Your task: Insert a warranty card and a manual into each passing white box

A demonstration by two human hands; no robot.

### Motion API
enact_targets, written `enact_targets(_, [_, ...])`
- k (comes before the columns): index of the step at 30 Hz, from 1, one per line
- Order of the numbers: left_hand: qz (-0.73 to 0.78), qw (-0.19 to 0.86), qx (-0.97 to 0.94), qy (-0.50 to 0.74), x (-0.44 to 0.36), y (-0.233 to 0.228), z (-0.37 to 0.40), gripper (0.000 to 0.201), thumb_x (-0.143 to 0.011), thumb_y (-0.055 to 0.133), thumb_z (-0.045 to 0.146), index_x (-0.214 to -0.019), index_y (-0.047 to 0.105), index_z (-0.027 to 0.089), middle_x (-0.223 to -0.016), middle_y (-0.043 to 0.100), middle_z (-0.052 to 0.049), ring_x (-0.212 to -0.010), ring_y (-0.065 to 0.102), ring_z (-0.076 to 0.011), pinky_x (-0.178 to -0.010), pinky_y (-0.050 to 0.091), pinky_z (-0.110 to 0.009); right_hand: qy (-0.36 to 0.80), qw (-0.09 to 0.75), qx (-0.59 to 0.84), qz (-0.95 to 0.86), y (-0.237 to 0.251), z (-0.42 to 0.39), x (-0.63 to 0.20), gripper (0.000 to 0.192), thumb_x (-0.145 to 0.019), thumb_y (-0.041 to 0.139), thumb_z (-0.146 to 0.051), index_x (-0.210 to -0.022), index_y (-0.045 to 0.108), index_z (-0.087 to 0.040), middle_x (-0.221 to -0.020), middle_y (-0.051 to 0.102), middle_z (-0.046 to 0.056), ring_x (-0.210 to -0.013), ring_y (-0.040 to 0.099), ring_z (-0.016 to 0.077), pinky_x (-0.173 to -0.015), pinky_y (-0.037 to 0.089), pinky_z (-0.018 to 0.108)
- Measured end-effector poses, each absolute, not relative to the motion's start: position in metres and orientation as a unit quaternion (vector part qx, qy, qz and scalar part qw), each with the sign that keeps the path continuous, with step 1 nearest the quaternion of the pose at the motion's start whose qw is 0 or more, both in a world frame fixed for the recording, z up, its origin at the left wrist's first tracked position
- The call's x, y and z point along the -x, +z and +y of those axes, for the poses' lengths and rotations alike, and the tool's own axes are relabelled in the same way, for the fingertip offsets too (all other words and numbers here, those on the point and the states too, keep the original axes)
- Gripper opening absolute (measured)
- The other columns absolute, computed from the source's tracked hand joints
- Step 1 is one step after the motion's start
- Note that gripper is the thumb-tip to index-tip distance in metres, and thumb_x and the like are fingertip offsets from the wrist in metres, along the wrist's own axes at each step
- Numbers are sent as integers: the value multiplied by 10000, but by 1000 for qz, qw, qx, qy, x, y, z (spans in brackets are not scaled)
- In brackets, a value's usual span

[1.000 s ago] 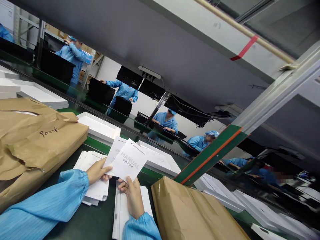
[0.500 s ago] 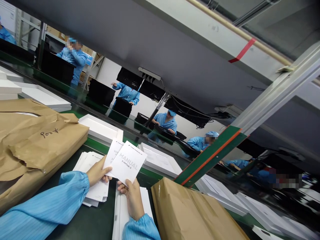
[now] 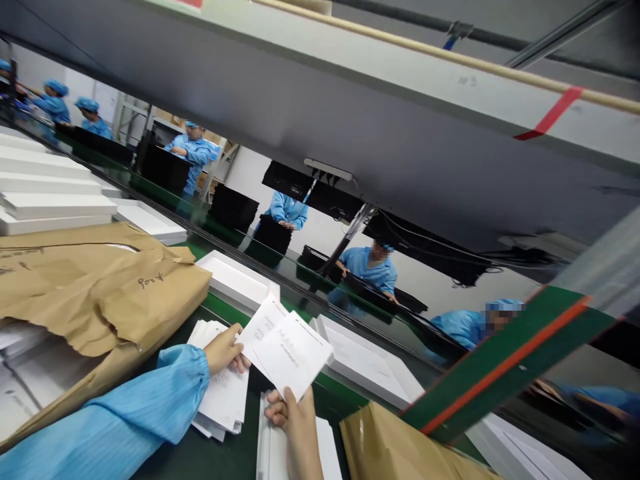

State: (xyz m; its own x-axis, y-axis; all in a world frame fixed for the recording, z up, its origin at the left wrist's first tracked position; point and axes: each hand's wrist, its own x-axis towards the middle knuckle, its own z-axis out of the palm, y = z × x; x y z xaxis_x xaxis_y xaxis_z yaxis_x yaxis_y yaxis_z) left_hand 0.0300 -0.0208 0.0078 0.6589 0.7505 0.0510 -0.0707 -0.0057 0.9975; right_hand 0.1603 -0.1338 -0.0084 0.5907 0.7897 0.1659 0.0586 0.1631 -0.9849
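A white booklet printed MANUAL [image 3: 296, 357] is pinched by its lower edge in my right hand [image 3: 295, 420], thumb on top. My left hand [image 3: 224, 351] grips a second white card with grey print [image 3: 263, 328]. The manual's left part overlaps this card, and both are tilted. Beneath my left hand lies an uneven stack of white printed booklets [image 3: 227, 403] on the dark green surface. Another white stack [image 3: 327, 450] sits under my right hand, partly covered by it.
A torn brown paper package [image 3: 170, 303] with papers inside lies at left, another brown package [image 3: 395, 443] at lower right. White box trays [image 3: 235, 283] line the conveyor [image 3: 280, 267]. A green post with an orange stripe [image 3: 505, 367] slants at right. Several co-workers work across the line.
The view has swung left, so everything sits further right and more of the torn package shows. Both hands keep hold of the manual and the card, which stay overlapped.
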Motion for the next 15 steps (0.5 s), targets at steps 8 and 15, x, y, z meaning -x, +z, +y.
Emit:
enact_targets(8, [380,621,-542,420,-50,41,62,134,-775,314,104,-896,370,111,-645,589,-30,-488,553,-68,-474,407,-174,259,692,583,-339,-8,-127,-165,520,-503,569,-548,-831,340,-216,-453,550,-43,-341,478,119,-321,308,187])
enact_targets(15, [382,577,-554,463,-51,48,117,269,-770,416,290,-977,473,128,-933,523,-45,-776,524,-124,-657,449,-305,269,683,588,-339,-27,-118,-177,363,-557,518,-505,-816,358,-308,-448,531,0,-325,461,151,-309,245,252])
